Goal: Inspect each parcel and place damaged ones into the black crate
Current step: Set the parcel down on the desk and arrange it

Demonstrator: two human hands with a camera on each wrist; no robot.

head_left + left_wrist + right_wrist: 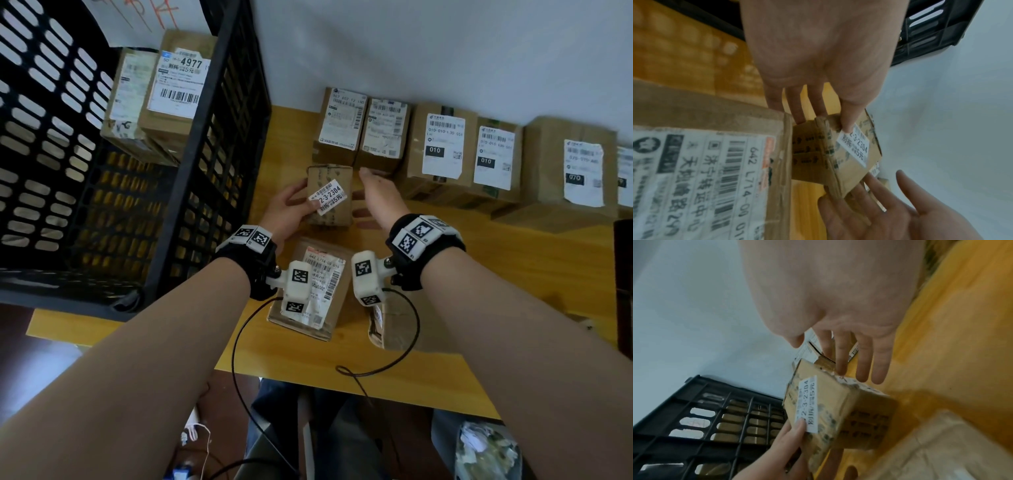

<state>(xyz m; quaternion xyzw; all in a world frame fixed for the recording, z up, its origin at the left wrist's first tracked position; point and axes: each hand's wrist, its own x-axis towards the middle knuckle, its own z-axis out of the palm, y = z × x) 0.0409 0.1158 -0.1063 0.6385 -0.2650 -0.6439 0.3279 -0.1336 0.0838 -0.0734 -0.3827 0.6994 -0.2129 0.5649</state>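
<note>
One-handed hold on the small parcel [329,195].
My left hand [287,209] pinches it; right hand [380,192] fingers splayed beside. It may tip onto the worktop [445,274].

The right hand [830,305] reaches down with straight, spread fingers [863,363], their tips just beside the far top edge of a small brown cardboard parcel [840,410] wrapped in printed tape. A narrow white label [806,405] reading 2-3-2304 runs along the parcel's upper face. The left hand [781,457] grips the parcel's near end, thumb pressed on the label's corner. Under the parcel lies the yellow wooden surface [953,337]. Left of the parcel stands the black slotted plastic crate [701,423]. Beyond the parcel, more labelled cardboard boxes [809,352] show between the fingers.
</note>
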